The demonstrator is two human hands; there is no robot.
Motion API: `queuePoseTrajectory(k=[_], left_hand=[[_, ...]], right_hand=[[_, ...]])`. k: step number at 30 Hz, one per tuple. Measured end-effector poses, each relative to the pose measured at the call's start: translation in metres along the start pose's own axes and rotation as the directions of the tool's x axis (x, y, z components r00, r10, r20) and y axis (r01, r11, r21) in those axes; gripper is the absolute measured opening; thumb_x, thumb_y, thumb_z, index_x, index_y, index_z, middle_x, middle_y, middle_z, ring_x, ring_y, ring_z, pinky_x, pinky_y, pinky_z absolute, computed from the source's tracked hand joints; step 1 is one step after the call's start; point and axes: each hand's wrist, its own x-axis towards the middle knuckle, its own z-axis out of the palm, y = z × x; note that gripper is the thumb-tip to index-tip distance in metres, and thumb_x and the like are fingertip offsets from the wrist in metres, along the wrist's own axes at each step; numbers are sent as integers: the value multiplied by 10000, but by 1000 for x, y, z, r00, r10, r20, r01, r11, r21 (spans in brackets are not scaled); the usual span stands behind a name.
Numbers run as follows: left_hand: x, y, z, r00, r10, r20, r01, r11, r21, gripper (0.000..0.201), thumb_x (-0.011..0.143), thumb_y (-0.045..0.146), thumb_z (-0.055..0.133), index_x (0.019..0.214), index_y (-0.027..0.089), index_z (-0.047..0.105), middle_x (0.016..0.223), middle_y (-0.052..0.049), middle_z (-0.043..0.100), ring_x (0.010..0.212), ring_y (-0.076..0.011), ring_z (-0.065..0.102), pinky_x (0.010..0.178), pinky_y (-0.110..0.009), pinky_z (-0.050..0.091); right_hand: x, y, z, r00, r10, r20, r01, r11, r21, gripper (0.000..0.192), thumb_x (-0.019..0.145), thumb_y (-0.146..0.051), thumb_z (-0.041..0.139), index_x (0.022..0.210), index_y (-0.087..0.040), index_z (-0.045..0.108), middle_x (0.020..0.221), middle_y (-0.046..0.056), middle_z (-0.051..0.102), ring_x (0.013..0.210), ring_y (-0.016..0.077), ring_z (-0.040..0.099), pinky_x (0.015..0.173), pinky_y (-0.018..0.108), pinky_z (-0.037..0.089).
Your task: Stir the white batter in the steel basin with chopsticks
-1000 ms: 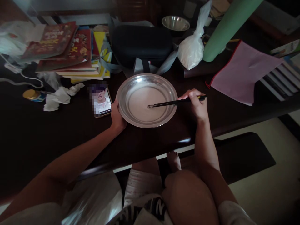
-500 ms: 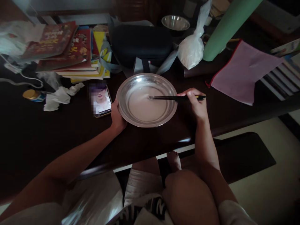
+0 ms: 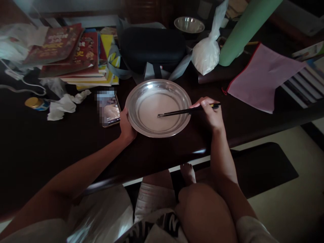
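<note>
A round metal bowl stands on the dark table, holding a smooth, pale, milky liquid. At its left rim, my left hand grips the edge, with some fingers hidden by the bowl. My right hand is closed around a pair of dark chopsticks at the bowl's right side. The chopstick tips sit in the liquid near the middle of the bowl. Right beside my left hand lies a phone with its screen lit.
Stacked books, crumpled tissue and a small jar are on the left. Behind the bowl are a black case, a tied bag of white powder and another metal bowl. A pink pouch lies right of a green cylinder.
The chopstick tips have moved down towards the near side of the bowl, and the chopsticks slant more. The phone's screen picture differs. My left hand and the bowl stay put.
</note>
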Motion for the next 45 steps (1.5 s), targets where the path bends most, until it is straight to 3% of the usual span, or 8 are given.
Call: queuePoseTrajectory(k=[12, 16, 20, 28, 31, 36, 41, 45], left_hand=[[-4, 4, 5, 999, 6, -33, -7, 1000, -14, 307, 934, 420, 667, 701, 249, 564, 678, -24, 704, 1028, -284, 765, 898, -341, 664], [-5, 4, 5, 999, 9, -32, -10, 999, -32, 303, 946, 378, 653, 692, 247, 553, 669, -21, 684, 993, -272, 766, 899, -339, 657], [-3, 4, 5, 1000, -7, -27, 6, 1000, -19, 293, 942, 394, 666, 705, 250, 573, 674, -16, 688, 973, -267, 765, 888, -334, 653], [-8, 10, 10, 997, -60, -57, 57, 997, -57, 414, 1050, 229, 412, 690, 210, 616, 661, -30, 672, 868, -232, 750, 950, -353, 627], [-8, 10, 10, 996, -51, -66, 46, 996, -70, 396, 1044, 271, 480, 666, 225, 588, 593, -2, 605, 870, -229, 749, 970, -351, 625], [-2, 4, 4, 1000, -14, -17, 13, 999, -40, 325, 1009, 342, 556, 712, 233, 623, 746, -38, 731, 987, -256, 753, 988, -377, 631], [1, 1, 1, 1000, -18, 17, 18, 1000, -8, 340, 926, 485, 693, 702, 239, 624, 756, -44, 746, 1031, -297, 762, 970, -400, 648], [-2, 5, 5, 999, -18, -28, 17, 999, -42, 351, 1015, 343, 542, 692, 217, 596, 729, -35, 729, 966, -255, 767, 1004, -389, 629]], right_hand=[[0, 7, -2, 999, -35, 38, 34, 999, 26, 339, 948, -600, 727, 836, -293, 821, 856, -9, 837, 890, 206, 817, 898, 383, 648], [0, 5, -2, 996, -29, -86, 30, 999, 12, 389, 971, -618, 686, 812, -287, 815, 800, -11, 822, 823, 203, 810, 877, 395, 658], [0, 5, -2, 1000, -15, 27, 14, 999, 39, 365, 954, -611, 713, 819, -291, 824, 810, -10, 829, 825, 202, 812, 856, 386, 662], [0, 5, -2, 1000, -5, -30, 6, 1000, 31, 395, 971, -613, 687, 787, -287, 813, 762, -13, 815, 782, 192, 802, 820, 372, 651], [1, 3, -1, 998, -14, 56, 13, 1000, 18, 374, 929, -639, 729, 820, -295, 826, 836, -1, 835, 868, 210, 817, 876, 394, 655], [0, 2, -1, 995, -9, -102, 11, 1000, 20, 420, 965, -635, 681, 770, -278, 785, 757, -11, 800, 800, 202, 809, 858, 398, 655], [1, 3, -2, 998, -24, 59, 22, 999, 28, 367, 939, -619, 726, 813, -288, 821, 827, -7, 835, 858, 206, 818, 861, 384, 645], [1, 2, -1, 997, -23, -71, 25, 999, 26, 380, 945, -625, 714, 797, -287, 809, 817, -9, 834, 838, 207, 817, 868, 397, 647]])
